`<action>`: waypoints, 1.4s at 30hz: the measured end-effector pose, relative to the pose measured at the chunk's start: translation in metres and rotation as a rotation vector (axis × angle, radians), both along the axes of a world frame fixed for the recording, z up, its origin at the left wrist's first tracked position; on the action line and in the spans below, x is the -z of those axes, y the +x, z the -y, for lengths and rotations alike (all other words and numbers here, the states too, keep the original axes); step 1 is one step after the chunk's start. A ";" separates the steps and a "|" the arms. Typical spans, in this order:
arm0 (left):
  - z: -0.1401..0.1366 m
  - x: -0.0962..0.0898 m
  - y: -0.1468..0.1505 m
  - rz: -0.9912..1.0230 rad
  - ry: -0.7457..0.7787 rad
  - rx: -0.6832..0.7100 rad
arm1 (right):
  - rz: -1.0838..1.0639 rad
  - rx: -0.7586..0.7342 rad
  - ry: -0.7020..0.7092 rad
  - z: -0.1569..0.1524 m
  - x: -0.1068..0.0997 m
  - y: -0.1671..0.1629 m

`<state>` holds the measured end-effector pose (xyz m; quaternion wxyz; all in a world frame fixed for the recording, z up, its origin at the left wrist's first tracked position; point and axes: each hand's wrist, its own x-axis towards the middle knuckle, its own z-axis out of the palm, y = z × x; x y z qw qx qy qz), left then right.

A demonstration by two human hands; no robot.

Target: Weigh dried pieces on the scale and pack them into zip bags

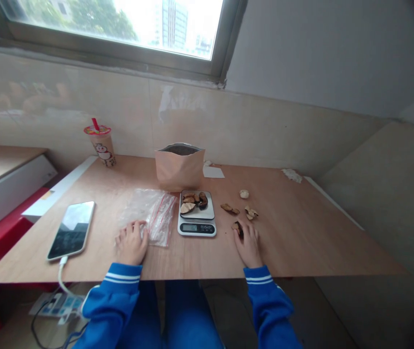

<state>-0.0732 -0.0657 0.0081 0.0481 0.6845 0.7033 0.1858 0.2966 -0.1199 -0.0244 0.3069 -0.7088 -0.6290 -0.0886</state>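
My left hand (132,244) lies flat on the near left part of a stack of clear zip bags (152,208), fingers stretched out. My right hand (248,245) rests on the table, its thumb and fingers around a dark dried mushroom piece (236,227), partly hidden by them. Between my hands stands a small digital kitchen scale (197,230); its reading is too small to make out. Several dried mushroom pieces (188,208) lie on its plate. Just beyond my right hand are two loose brown dried pieces (230,209) (251,212) and a small whitish round piece (244,194).
An open brown paper pouch (179,169) stands behind the scale. A cup with a red straw (102,147) is at the back left. A phone (72,230) on a white charging cable (61,278) lies left. Crumpled tissue (291,175) sits back right. The wooden table (301,242) meets the wall.
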 end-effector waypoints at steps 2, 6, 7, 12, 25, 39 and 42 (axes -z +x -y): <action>0.000 0.003 -0.001 -0.015 0.015 -0.003 | 0.016 0.026 -0.047 0.000 0.003 -0.001; 0.000 0.003 0.000 -0.044 -0.012 -0.004 | 0.018 0.092 -0.042 -0.002 0.004 -0.004; 0.001 0.002 0.000 -0.051 -0.023 -0.001 | 0.011 0.109 -0.030 -0.002 0.004 -0.005; 0.004 -0.003 0.003 -0.093 0.019 0.002 | -0.020 0.150 0.005 -0.001 0.009 0.000; 0.003 0.003 -0.001 -0.097 0.035 0.032 | -0.102 0.104 0.081 -0.047 0.009 0.070; 0.005 -0.001 0.003 -0.097 0.052 0.047 | -0.316 -0.432 0.120 -0.049 -0.065 -0.078; 0.005 0.001 0.003 -0.088 0.063 0.045 | -0.255 -0.474 0.094 -0.057 -0.064 -0.086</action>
